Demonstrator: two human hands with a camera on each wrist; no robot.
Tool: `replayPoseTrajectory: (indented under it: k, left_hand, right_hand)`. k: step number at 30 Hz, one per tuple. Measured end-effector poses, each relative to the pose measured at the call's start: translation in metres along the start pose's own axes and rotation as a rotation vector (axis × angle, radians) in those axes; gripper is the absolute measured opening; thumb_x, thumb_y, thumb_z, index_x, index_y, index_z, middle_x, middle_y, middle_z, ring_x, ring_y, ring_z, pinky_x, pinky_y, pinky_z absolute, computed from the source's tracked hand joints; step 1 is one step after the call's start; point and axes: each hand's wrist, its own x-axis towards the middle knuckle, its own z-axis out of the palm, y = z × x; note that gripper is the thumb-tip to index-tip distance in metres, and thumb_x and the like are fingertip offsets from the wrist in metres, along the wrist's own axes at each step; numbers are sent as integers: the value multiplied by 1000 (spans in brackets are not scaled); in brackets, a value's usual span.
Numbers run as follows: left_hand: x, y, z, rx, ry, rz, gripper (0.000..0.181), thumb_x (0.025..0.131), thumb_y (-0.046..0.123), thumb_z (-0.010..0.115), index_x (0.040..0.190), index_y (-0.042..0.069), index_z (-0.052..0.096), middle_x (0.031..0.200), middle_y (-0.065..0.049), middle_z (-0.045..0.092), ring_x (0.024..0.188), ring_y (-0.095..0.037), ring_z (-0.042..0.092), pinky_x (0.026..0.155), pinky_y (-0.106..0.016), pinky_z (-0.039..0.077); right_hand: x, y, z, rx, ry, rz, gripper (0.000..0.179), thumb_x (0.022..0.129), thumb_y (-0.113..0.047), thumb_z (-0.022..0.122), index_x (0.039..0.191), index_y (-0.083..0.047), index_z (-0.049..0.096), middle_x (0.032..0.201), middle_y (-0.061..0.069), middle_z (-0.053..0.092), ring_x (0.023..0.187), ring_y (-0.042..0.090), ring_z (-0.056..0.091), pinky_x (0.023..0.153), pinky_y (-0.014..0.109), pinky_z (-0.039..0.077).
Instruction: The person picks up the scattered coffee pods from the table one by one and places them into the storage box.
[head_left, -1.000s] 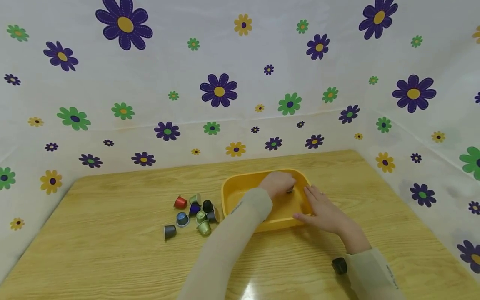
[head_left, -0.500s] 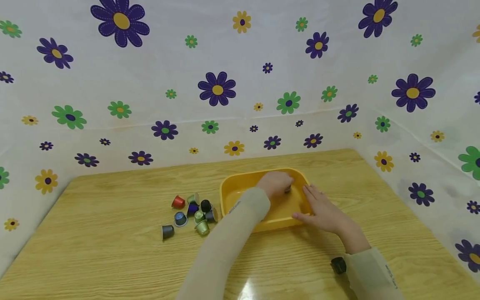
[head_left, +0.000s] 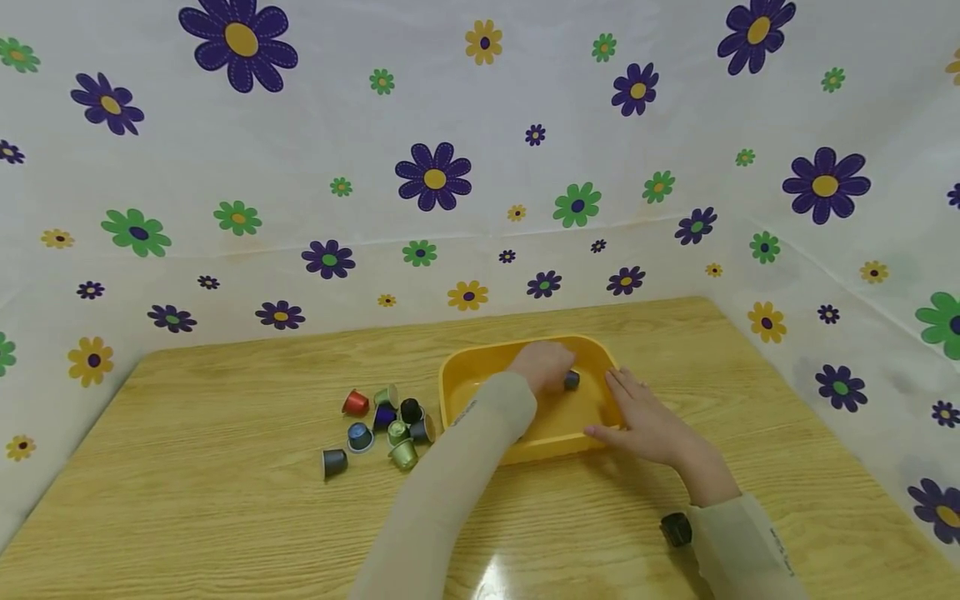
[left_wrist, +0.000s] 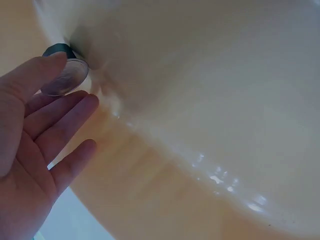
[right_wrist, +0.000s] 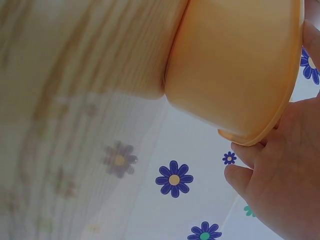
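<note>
My left hand (head_left: pixel 543 365) reaches into a yellow plastic bin (head_left: pixel 480 358), near its far right part. In the left wrist view, its thumb and a finger pinch a dark green coffee capsule (left_wrist: pixel 65 77) beside the bin wall, silver lid towards the palm. The other fingers (left_wrist: pixel 70 120) extend loosely. The same capsule (head_left: pixel 572 380) shows dark just right of the hand in the head view. My right hand (head_left: pixel 648 421) rests at the bin's right end with fingers spread along the rim and thumb on the near rim.
Several coffee capsules (head_left: pixel 397 432), red, blue, green and black among them, lie in a cluster left of the bin. A dark grey capsule (head_left: pixel 334 463) lies apart at the front left. Flowered cloth (head_left: pixel 435 267) stands behind the wooden table (head_left: pixel 225 517).
The left hand has shifted a little left inside the bin, so more of the dark capsule shows. The right hand stays at the rim. The head view has shifted slightly.
</note>
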Motion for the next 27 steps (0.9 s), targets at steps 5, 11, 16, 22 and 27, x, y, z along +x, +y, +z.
replayPoseTrajectory:
  k: [5,11,16,22,27]
  left_hand:
    - [0,-1,2,4,-11,-15,10,77,21,51,85,15,52,78,2,52,65,-10,45,67,-24,39]
    - [-1,-2,2,-1,-12,-17,8,76,20,52,83,15,52,73,4,50,62,-10,44,63,-22,38]
    - [-3,-3,-2,-74,-25,-34,7,75,19,53,80,15,51,71,4,48,62,-11,43,58,-21,36]
    - [-3,-11,-10,-170,-8,-32,19,74,31,53,80,13,53,70,3,49,61,-12,43,58,-23,37]
    - [-12,-15,-26,-267,16,-35,32,72,32,54,96,11,50,84,2,51,72,-11,46,68,-24,38]
  right_hand:
    - [0,0,1,-3,6,-15,85,69,-58,38,126,-1,10,129,15,4,116,26,2,90,41,10]
    - [0,0,0,-6,3,-11,86,69,-59,38,126,-1,11,129,15,4,115,27,2,90,42,10]
    - [0,-2,-1,-4,0,-7,85,69,-58,38,126,-1,11,129,14,5,116,27,2,90,42,9]
    - [0,-3,0,5,-1,-16,85,69,-58,39,126,-1,10,129,15,4,116,26,2,90,42,9]
    - [0,-2,0,10,-1,-19,85,70,-57,39,126,0,10,129,16,4,115,28,2,89,43,10]
